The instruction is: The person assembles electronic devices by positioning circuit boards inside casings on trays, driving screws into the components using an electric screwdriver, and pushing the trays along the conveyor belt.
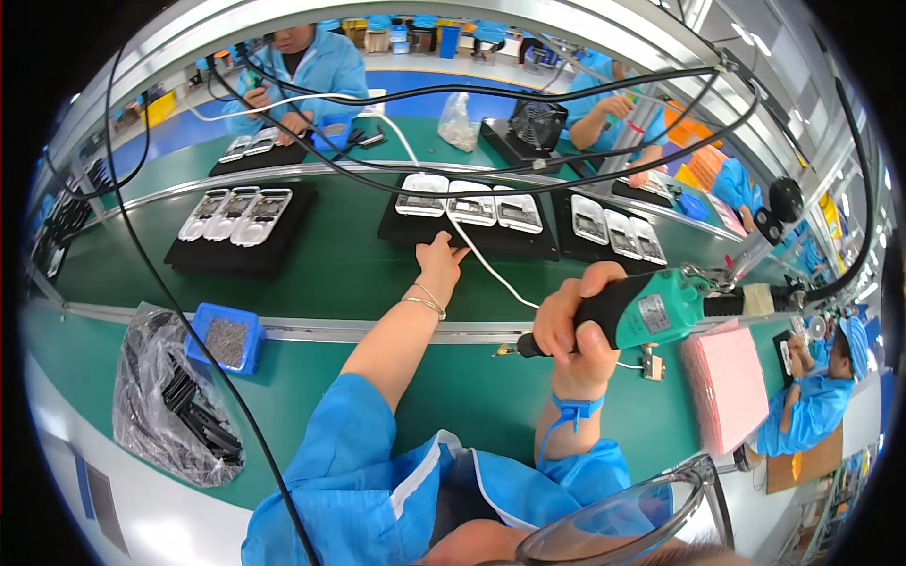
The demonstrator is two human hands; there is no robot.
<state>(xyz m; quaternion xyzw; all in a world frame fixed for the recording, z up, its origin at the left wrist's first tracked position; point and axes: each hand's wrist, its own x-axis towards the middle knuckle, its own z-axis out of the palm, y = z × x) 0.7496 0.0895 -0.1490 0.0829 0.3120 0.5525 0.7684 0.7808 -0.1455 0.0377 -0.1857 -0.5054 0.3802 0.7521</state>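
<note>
My right hand (pixel 582 325) is wrapped round a green and black electric screwdriver (pixel 651 311), whose tip points left above the green bench. A blue strap circles that wrist. Reaching forward, my left hand (pixel 440 264) grips the front edge of a black pad (pixel 401 226); some of its fingers are hidden. On this pad lie several white plastic housings (pixel 422 195) in a row, with metal and dark parts inside. Similar housings rest on a black pad to the left (pixel 222 259) and on another black pad to the right (pixel 580 247).
A blue bin (pixel 250 358) of small screws stands beside a clear bag (pixel 142 406) of black parts. Pink sheets (pixel 722 387) are stacked at right. Black cables and a white cord (pixel 486 264) cross the work area. Co-workers in blue sit across the line and at right.
</note>
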